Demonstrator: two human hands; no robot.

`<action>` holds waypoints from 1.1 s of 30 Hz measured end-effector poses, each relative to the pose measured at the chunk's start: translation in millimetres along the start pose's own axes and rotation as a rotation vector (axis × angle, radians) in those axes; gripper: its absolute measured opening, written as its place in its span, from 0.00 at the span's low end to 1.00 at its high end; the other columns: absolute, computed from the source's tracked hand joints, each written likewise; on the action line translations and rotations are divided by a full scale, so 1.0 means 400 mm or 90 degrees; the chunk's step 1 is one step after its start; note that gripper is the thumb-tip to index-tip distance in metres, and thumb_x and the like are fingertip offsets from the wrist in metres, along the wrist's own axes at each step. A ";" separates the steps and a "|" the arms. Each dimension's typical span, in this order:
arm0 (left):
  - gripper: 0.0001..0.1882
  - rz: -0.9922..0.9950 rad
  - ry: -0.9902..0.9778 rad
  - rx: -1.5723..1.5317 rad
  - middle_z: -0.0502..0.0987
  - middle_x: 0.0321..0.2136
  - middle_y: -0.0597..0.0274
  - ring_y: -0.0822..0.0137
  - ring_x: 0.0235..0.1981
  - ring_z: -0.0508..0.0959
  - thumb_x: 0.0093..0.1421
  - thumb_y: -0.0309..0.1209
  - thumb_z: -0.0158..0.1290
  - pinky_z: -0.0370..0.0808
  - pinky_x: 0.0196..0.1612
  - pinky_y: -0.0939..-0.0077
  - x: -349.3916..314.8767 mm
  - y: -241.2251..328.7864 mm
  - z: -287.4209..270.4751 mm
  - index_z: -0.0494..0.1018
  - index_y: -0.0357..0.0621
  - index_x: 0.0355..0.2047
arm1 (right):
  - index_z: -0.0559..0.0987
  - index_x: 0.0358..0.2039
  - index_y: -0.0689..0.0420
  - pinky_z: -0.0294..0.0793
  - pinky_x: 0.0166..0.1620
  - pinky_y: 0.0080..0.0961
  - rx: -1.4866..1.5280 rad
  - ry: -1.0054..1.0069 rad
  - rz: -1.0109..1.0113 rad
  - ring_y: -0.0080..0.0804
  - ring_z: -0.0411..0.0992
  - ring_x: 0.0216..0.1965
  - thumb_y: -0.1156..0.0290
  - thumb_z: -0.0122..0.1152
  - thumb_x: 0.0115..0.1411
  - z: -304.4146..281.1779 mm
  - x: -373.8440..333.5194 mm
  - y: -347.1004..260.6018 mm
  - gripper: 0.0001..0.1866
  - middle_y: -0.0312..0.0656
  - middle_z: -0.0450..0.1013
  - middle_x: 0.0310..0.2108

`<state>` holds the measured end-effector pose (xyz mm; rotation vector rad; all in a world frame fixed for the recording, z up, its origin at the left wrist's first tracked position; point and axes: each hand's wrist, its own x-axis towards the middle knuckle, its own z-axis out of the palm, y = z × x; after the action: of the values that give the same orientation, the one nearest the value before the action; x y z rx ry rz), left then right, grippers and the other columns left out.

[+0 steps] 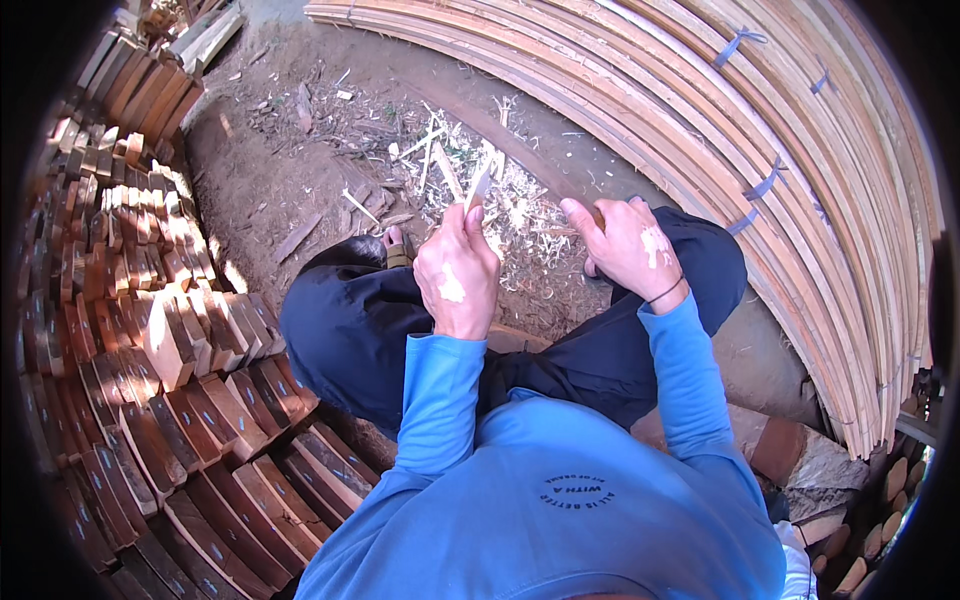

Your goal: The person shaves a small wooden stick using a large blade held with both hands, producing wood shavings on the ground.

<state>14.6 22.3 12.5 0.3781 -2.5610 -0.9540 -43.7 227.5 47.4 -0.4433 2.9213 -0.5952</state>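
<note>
Pale pointed piece (481, 184) is standing out from the far side of the left hand (458, 267), its long axis running far and slightly right. That hand is pinching the near end between thumb and fingers. Right hand (638, 243), fingers bent, is sitting farther off, right and nearer; whether it is gripping the long brown strip (500, 137) I cannot tell.

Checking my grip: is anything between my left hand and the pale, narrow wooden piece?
Nothing visible: your left hand pinches the pale, narrow wooden piece directly. The curled, cream-coloured wood shavings lie on the ground beyond.
</note>
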 end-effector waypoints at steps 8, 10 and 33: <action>0.07 -0.018 0.001 0.026 0.80 0.23 0.43 0.41 0.27 0.81 0.70 0.29 0.54 0.76 0.37 0.50 0.008 -0.005 0.006 0.79 0.41 0.36 | 0.80 0.27 0.67 0.71 0.35 0.51 0.198 -0.092 0.062 0.65 0.75 0.29 0.46 0.56 0.72 -0.061 -0.055 -0.049 0.32 0.63 0.73 0.22; 0.07 -0.025 0.013 0.008 0.80 0.24 0.42 0.40 0.28 0.82 0.69 0.29 0.55 0.76 0.40 0.49 0.009 0.004 0.002 0.79 0.40 0.37 | 0.79 0.25 0.66 0.73 0.35 0.50 0.150 -0.109 0.020 0.64 0.76 0.28 0.47 0.59 0.71 -0.092 -0.083 -0.084 0.31 0.62 0.72 0.20; 0.10 -0.031 -0.011 0.026 0.78 0.20 0.43 0.39 0.26 0.81 0.71 0.33 0.55 0.77 0.43 0.47 -0.002 -0.007 0.027 0.77 0.42 0.33 | 0.78 0.25 0.67 0.73 0.29 0.40 0.170 -0.048 0.051 0.52 0.76 0.21 0.48 0.53 0.75 0.002 -0.008 -0.033 0.32 0.53 0.71 0.15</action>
<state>10.7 26.6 2.7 0.4484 -2.6019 -0.9268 -36.9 216.7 52.2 -0.3065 2.7195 -0.9187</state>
